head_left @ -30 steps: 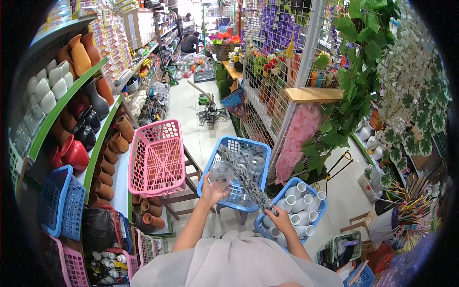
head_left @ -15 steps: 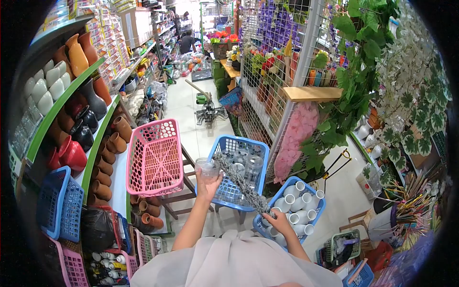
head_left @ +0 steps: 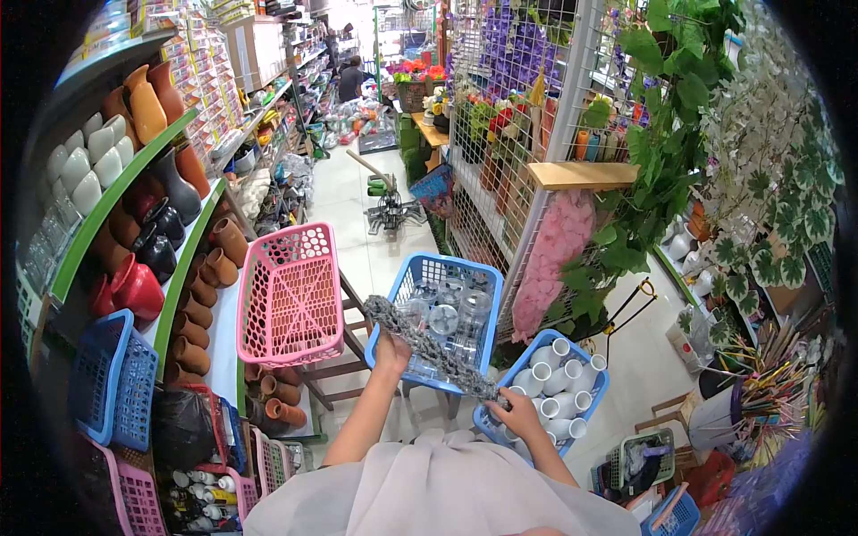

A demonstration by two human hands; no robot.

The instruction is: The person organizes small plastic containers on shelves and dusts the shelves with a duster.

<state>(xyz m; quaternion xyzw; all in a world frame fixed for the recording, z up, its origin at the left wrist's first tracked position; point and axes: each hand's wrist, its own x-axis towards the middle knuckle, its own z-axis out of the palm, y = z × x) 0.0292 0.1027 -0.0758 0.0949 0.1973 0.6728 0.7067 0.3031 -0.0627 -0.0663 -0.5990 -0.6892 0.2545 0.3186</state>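
My right hand [head_left: 514, 414] is closed around the lower end of a grey fluffy duster [head_left: 438, 353]. The duster slants up and left across the front of a blue basket [head_left: 494, 332], its far end lying over my left hand [head_left: 391, 355]. The bristles cover the left fingers, so what they hold cannot be made out. Inside the basket are several clear glass jars [head_left: 443, 319], one with its round end facing up. To the right, near my right hand, a second blue basket [head_left: 601, 395] holds several white vases [head_left: 565, 380].
A pink basket [head_left: 335, 268] rests on a wooden stand at left. Shelves beside it carry clay pots [head_left: 188, 355] and a red vase [head_left: 136, 286]. A wire rack [head_left: 483, 152] with artificial flowers rises ahead right. A person [head_left: 350, 80] is far down the aisle.
The duster's far end has swung left and down over my left hand. The clear jar seen in that hand before no longer shows there. My right hand moved slightly.
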